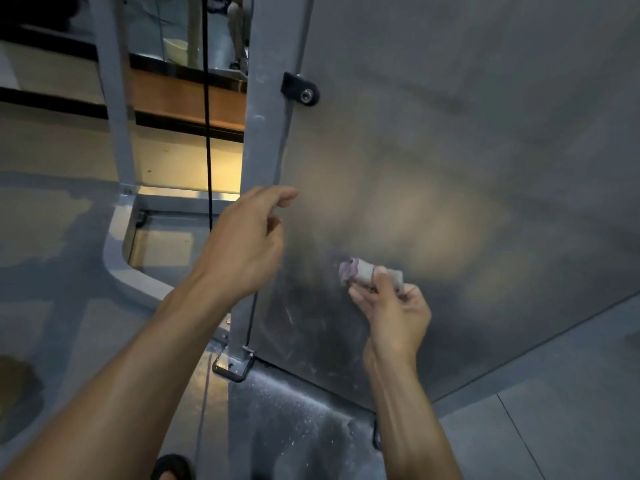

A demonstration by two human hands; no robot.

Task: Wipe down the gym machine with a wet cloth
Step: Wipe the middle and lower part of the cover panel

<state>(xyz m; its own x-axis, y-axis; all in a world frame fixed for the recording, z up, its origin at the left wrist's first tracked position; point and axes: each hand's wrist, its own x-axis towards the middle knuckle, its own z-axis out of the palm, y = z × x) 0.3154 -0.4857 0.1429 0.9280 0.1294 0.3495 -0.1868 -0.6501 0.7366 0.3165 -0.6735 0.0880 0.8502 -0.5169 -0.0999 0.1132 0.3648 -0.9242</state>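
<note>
One cloth [360,276], bunched small, is pinched in the right hand [391,313] against the machine's grey panel [450,133]. The left hand [242,244] hovers beside the panel's left edge, fingers loosely curled and holding nothing. Part of the cloth is hidden behind the fingers.

Single view only: head-worn wide-angle camera, facing forward and steeply down. It sits close to the large grey metal side panel of the gym machine [450,168], which fills the right and centre of frame. Both forearms enter from the bottom edge. Grey floor [554,427] shows at lower right; straight edges bow near the frame borders.
</note>
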